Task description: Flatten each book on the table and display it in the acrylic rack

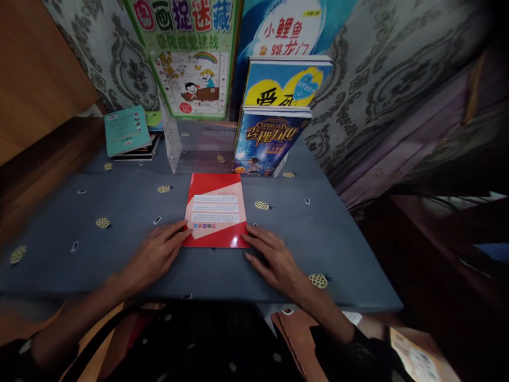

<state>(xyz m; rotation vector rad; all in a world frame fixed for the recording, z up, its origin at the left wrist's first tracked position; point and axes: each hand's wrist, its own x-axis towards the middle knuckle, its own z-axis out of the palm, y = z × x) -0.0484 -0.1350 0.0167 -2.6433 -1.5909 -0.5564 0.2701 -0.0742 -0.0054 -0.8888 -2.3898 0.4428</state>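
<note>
Left hand (pixel 157 250): fingertips on the red book's (pixel 217 215) left edge; cannot tell whether pinching.
Red book: glossy rectangle, flat on patterned cloth (pixel 127 204), long axis running away from the person, print upside down, small lines illegible.
Clear rack (pixel 199 160): see-through, partly hidden by books (pixel 272 140).
Right hand (pixel 275 260): fingers touching right edge, thumb apart.

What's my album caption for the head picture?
Left hand and right hand touch a red book lying on a patterned tablecloth.

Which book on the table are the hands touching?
The red book, flat between left hand and right hand; others stand in the clear rack or lie in the back-left stack.
</note>
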